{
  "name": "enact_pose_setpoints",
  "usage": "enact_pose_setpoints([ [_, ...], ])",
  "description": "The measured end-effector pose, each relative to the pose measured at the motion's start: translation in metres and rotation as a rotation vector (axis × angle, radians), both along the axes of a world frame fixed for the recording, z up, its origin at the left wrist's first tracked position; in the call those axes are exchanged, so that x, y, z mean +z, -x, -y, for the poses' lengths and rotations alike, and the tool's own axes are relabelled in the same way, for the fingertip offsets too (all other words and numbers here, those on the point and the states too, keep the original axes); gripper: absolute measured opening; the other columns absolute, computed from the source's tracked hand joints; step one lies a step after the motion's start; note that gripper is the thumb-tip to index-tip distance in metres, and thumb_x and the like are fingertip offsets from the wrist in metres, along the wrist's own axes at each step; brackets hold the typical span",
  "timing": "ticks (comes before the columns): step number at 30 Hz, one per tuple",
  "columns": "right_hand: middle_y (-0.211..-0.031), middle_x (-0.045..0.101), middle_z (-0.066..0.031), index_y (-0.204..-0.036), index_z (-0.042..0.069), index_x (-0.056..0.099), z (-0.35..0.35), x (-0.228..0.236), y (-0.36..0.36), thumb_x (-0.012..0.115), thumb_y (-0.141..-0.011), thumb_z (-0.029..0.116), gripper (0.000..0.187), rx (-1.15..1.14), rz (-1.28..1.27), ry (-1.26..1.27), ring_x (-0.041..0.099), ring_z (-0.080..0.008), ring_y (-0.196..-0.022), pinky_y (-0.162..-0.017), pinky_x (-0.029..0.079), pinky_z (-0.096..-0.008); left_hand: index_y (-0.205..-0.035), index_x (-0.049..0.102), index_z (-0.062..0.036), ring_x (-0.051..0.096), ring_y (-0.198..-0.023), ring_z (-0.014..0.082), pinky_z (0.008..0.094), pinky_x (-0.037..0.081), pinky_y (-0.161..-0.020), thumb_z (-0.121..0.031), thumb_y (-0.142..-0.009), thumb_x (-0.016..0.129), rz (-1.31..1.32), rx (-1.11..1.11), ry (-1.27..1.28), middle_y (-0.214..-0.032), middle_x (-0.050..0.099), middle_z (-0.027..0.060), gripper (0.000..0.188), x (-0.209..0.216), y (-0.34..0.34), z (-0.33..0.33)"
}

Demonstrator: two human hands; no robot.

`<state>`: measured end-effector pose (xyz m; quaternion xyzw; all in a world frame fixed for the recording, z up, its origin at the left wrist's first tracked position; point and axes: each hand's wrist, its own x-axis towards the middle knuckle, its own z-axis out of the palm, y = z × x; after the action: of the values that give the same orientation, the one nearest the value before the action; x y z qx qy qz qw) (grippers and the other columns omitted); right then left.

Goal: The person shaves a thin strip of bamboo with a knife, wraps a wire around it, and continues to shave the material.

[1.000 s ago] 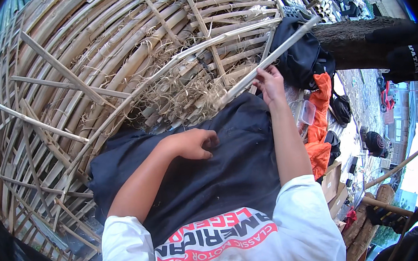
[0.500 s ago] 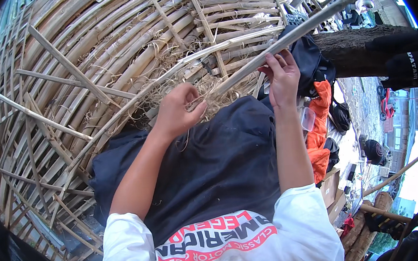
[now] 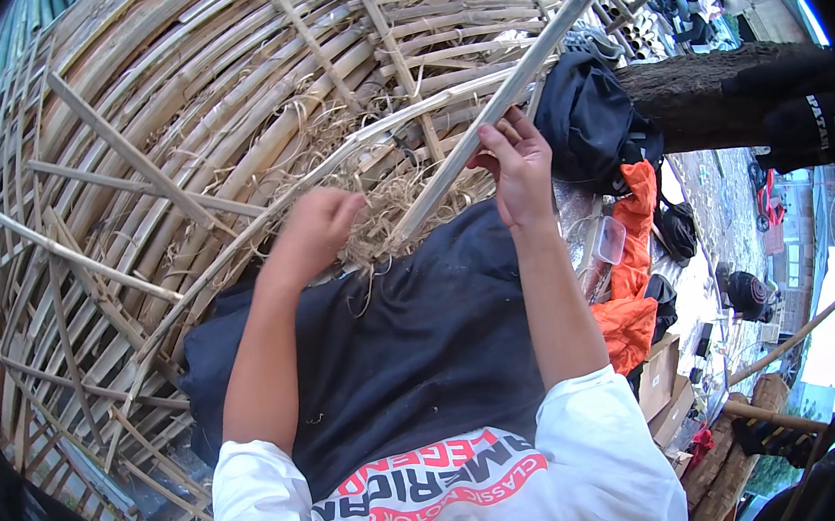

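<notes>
Pinches bamboo strip (image 3: pixel 521 80) in right hand (image 3: pixel 522 172); curls blurred left hand (image 3: pixel 312 232), cannot tell whether empty, near bamboo shavings (image 3: pixel 385 215) already cut; cannot judge remaining work.

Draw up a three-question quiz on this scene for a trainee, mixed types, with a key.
1. Multiple choice: which hand's grip is on the long, pale stick?
A: the left's
B: the right's
C: both hands'

2. True or false: the cloth between the two forearms is bright orange.

3. Fill in the blank: the left hand is beside a tangle of thin, curly ____.

Key:
1. B; the right hand holds it, with its upper end slanting away to the right.
2. False; the cloth there is a dark cloth.
3. shavings
</notes>
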<state>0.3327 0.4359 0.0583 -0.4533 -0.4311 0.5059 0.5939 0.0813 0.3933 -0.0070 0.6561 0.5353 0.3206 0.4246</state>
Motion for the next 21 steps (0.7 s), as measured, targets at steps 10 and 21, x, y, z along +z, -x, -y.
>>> enact_pose_setpoints([
  [10, -0.086, 0.069, -0.004, -0.126, -0.001, 0.06, 0.017, -0.014, 0.006, 0.066, -0.09, 0.002, 0.037, 0.037, -0.042, 0.064, 0.065, -0.0099, -0.073, -0.058, 0.054, -0.0242, -0.119, 0.064, -0.0065, 0.059, -0.105, 0.0387, 0.0458, 0.047, -0.088, -0.031, -0.089, 0.069, -0.774, 0.996, -0.324, -0.117, 0.064, 0.0175, 0.039, 0.052, 0.136, 0.018],
  [21, -0.091, 0.071, -0.0065, -0.129, 0.0, 0.059, 0.033, -0.025, 0.05, 0.068, -0.089, 0.0, 0.041, 0.177, -0.279, 0.061, 0.066, -0.0104, -0.073, -0.058, 0.054, -0.0243, -0.143, 0.041, -0.0051, 0.047, -0.132, 0.0291, 0.0427, 0.037, -0.11, -0.016, -0.083, 0.075, -0.129, 0.278, -0.104, -0.14, 0.05, 0.0172, 0.07, 0.103, -0.018, 0.072],
])
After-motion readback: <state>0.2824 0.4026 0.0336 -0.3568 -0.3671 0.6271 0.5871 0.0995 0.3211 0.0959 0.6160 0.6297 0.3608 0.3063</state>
